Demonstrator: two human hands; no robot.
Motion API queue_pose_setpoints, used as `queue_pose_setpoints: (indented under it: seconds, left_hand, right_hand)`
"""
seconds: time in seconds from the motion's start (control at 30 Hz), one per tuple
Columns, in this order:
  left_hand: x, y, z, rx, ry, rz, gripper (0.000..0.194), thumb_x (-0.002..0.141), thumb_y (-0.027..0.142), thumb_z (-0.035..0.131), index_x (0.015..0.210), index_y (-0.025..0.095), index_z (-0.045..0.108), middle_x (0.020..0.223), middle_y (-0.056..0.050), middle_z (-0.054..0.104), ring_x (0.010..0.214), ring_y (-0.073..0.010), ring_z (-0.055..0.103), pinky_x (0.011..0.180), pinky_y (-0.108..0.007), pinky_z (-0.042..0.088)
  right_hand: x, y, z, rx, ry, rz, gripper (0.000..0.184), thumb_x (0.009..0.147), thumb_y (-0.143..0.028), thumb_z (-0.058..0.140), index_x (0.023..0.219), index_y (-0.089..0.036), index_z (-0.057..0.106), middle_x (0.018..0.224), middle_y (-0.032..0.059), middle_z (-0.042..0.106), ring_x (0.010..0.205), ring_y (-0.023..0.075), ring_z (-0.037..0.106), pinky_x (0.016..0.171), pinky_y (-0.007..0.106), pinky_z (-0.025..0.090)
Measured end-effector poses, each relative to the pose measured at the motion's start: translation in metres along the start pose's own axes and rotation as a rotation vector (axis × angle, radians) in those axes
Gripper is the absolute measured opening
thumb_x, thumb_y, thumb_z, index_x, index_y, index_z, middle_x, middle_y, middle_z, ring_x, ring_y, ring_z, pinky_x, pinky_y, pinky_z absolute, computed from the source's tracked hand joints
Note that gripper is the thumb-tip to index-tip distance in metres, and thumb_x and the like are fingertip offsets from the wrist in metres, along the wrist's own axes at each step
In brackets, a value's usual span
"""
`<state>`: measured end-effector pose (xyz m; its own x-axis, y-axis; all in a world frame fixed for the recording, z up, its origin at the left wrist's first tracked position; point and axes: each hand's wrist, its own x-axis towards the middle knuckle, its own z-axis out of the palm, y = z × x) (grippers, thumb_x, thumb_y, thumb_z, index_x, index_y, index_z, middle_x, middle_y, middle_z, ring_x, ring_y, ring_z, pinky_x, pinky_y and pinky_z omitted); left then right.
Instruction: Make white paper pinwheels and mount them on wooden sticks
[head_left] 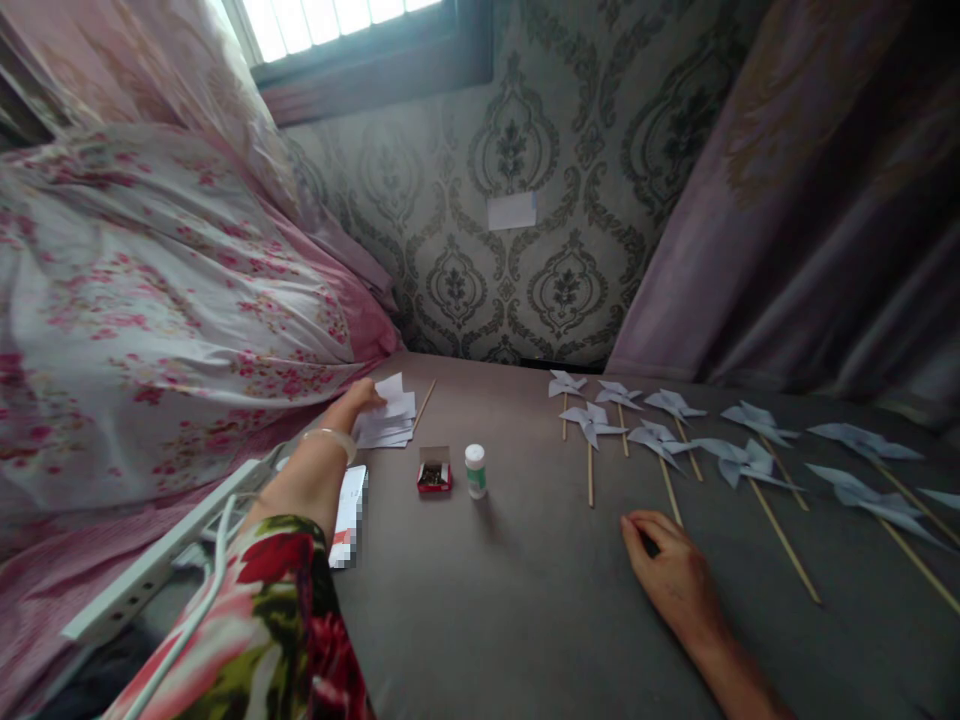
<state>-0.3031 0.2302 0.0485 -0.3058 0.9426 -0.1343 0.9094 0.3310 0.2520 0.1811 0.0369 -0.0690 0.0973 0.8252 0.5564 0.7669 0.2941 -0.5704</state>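
My left hand (361, 397) reaches over the small stack of white paper squares (390, 430) at the far left of the table. Its fingers are closed on the edge of the top paper sheet (390, 386), which sits at an angle over the others. A thin wooden stick (424, 404) lies just right of the stack. My right hand (670, 568) rests on the tabletop with its fingers curled in toward the thumb, and I see nothing in it. Just beyond it lie several white paper pinwheels (742, 462) on wooden sticks, set out in two rows.
A small red box (434, 477) of tiny dark metal pieces stands open mid-table. Beside it is a white bottle (475, 471) with a green label. A white packet (347, 515) lies by my left forearm, near a white metal frame (161, 550) and cable. Patterned wall behind.
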Motion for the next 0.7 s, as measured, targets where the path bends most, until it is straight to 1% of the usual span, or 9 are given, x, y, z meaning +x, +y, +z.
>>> queue_pose_setpoints:
  seconds: [0.07,0.13,0.17,0.27,0.37,0.47,0.53,0.63,0.7]
  left_hand:
    - [-0.009,0.003,-0.011,-0.087,0.075,0.029,0.024,0.077,0.029,0.068,0.087,0.008,0.067,0.084,-0.006,0.067,0.085,-0.0237,0.064,0.071,-0.029,0.049]
    - [-0.02,0.011,-0.022,-0.197,0.151,0.074,0.019,0.071,0.027,0.067,0.068,0.009,0.066,0.061,-0.003,0.061,0.069,-0.0199,0.062,0.06,-0.025,0.043]
    - [-0.026,0.017,-0.027,-0.258,0.182,0.103,0.02,0.071,0.029,0.064,0.064,0.009,0.064,0.055,-0.002,0.057,0.063,-0.0172,0.059,0.057,-0.024,0.04]
    - [-0.046,0.041,-0.036,-0.446,0.241,0.208,0.024,0.072,0.032,0.057,0.064,0.01,0.063,0.051,0.001,0.051,0.053,-0.0111,0.049,0.052,-0.022,0.036]
    - [-0.068,0.072,-0.037,-0.619,0.258,0.309,0.026,0.069,0.034,0.056,0.07,0.01,0.065,0.054,0.002,0.052,0.052,-0.0088,0.045,0.053,-0.021,0.035]
    - [-0.09,0.105,-0.029,-0.767,0.238,0.399,0.03,0.067,0.037,0.056,0.075,0.009,0.066,0.058,0.001,0.055,0.054,-0.0082,0.045,0.055,-0.021,0.036]
    - [-0.106,0.128,-0.018,-0.852,0.204,0.46,0.032,0.067,0.039,0.057,0.076,0.01,0.066,0.06,0.0,0.057,0.056,-0.0086,0.047,0.057,-0.022,0.037]
    - [-0.134,0.162,0.008,-0.959,0.105,0.548,0.03,0.066,0.039,0.059,0.073,0.011,0.066,0.065,-0.001,0.06,0.06,-0.0092,0.05,0.061,-0.022,0.04]
    - [-0.155,0.184,0.032,-1.01,0.0,0.598,0.027,0.064,0.038,0.063,0.069,0.012,0.065,0.065,-0.001,0.061,0.06,-0.009,0.05,0.06,-0.021,0.04]
  right_hand:
    - [0.001,0.0,0.0,0.008,0.002,-0.005,0.033,0.088,-0.042,0.046,0.072,-0.02,0.064,0.081,0.0075,0.069,0.077,0.0202,0.065,0.075,0.032,0.051]
    - [0.001,-0.001,0.001,0.017,0.001,-0.005,0.033,0.088,-0.043,0.045,0.072,-0.02,0.064,0.08,0.0077,0.068,0.077,0.0204,0.065,0.075,0.032,0.05]
    - [0.001,0.0,0.001,0.023,0.003,-0.001,0.034,0.088,-0.043,0.045,0.071,-0.02,0.064,0.08,0.008,0.068,0.077,0.0206,0.065,0.075,0.032,0.05]
    - [0.002,0.0,0.003,0.035,0.011,0.013,0.037,0.088,-0.044,0.043,0.071,-0.019,0.064,0.079,0.0092,0.068,0.077,0.0212,0.064,0.075,0.034,0.049]
    - [0.004,-0.002,0.003,0.058,0.012,0.021,0.037,0.087,-0.043,0.043,0.07,-0.019,0.064,0.079,0.0099,0.067,0.076,0.0211,0.063,0.075,0.034,0.048]
    - [0.006,-0.006,0.0,0.088,0.022,0.05,0.034,0.085,-0.042,0.043,0.07,-0.019,0.063,0.078,0.0096,0.066,0.076,0.0212,0.062,0.076,0.034,0.047]
    - [0.008,-0.01,-0.003,0.118,0.045,0.079,0.032,0.084,-0.041,0.044,0.07,-0.019,0.062,0.079,0.01,0.066,0.078,0.0218,0.061,0.078,0.035,0.047]
    - [0.012,-0.016,-0.007,0.243,0.071,0.159,0.029,0.08,-0.042,0.048,0.069,-0.02,0.063,0.081,0.0104,0.066,0.08,0.0226,0.061,0.079,0.036,0.047]
    - [0.015,-0.018,-0.009,0.408,0.077,0.292,0.026,0.074,-0.044,0.056,0.071,-0.02,0.064,0.084,0.0103,0.067,0.08,0.0227,0.06,0.08,0.037,0.047]
